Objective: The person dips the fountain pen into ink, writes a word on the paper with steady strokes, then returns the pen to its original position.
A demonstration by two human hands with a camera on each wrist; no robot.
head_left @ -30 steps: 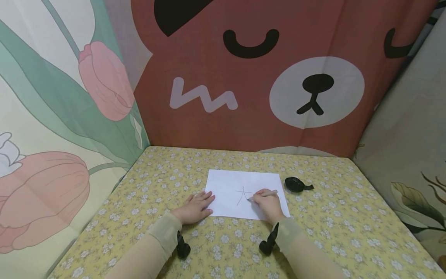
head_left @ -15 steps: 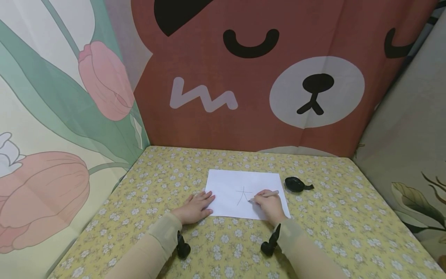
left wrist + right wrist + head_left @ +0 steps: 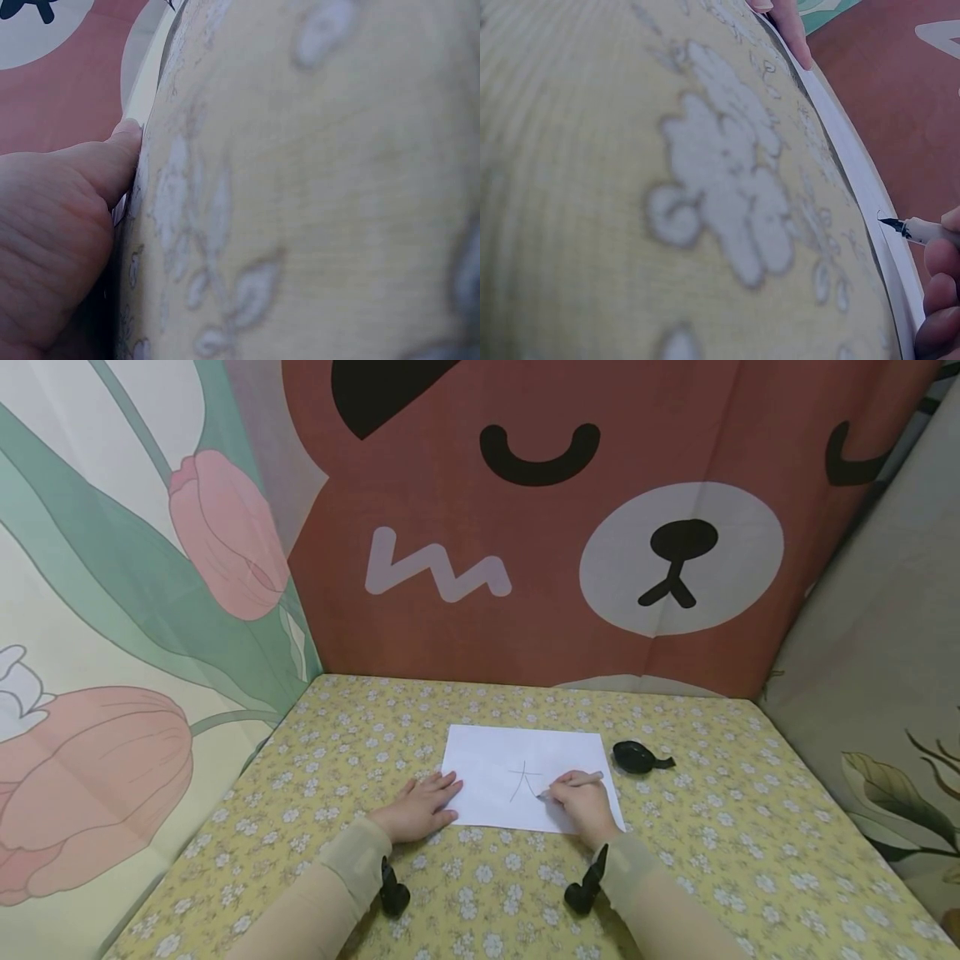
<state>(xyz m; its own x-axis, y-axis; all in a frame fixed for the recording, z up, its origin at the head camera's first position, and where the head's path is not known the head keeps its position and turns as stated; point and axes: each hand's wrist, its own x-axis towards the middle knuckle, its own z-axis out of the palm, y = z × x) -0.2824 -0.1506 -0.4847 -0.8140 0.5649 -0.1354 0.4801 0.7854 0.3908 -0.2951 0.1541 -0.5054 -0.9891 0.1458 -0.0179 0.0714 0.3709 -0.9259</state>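
Note:
A white sheet of paper [image 3: 487, 752] lies on the table with thin dark strokes on it: a crossbar, a short upright and two legs slanting down to left and right. My right hand [image 3: 583, 802] rests over the paper's right part and pinches a slim light-barrelled pen [image 3: 588, 778]. In the right wrist view the pen's dark pointed tip [image 3: 891, 223] meets the paper. My left hand [image 3: 418, 806] lies flat with fingers spread, its fingertips on the paper's left edge. The left wrist view shows its thumb [image 3: 112, 161] at the paper's edge.
To the right of the paper sits a small black dish with a short handle [image 3: 635, 757]. A yellow flowered cloth [image 3: 480, 893] covers the table. Printed fabric hangs behind [image 3: 435, 643] and at both sides. Black wrist devices [image 3: 394, 893] are worn at both cuffs.
My right hand and the pen have slid slightly down and right, and the right slanting stroke is longer. The left hand and the paper have stayed still.

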